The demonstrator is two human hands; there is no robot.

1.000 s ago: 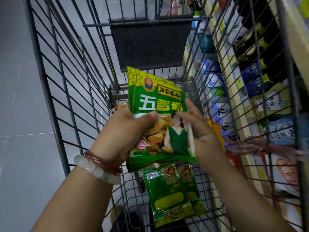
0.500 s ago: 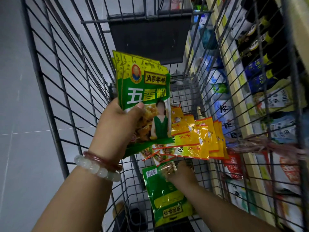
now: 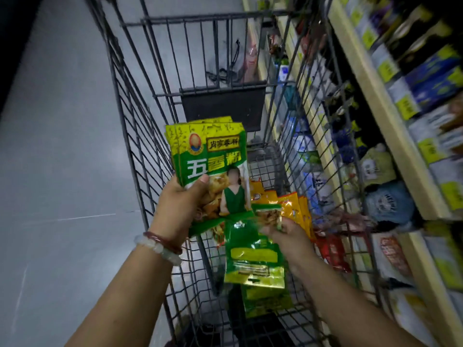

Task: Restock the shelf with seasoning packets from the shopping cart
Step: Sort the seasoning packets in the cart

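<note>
Green packet stack (image 3: 210,171) clamped in my left hand (image 3: 180,206) above the cart (image 3: 140,151) | right hand (image 3: 285,236) pinching another green packet (image 3: 253,256) | yellow packets (image 3: 293,209) remain in cart | shelf (image 3: 390,126) unstocked, early stage.

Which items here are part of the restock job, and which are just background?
Job:
left hand holding green packet stack
right hand lifting green packet
yellow packets
shopping cart
shelf

Background:
bead bracelet
grey floor
</note>
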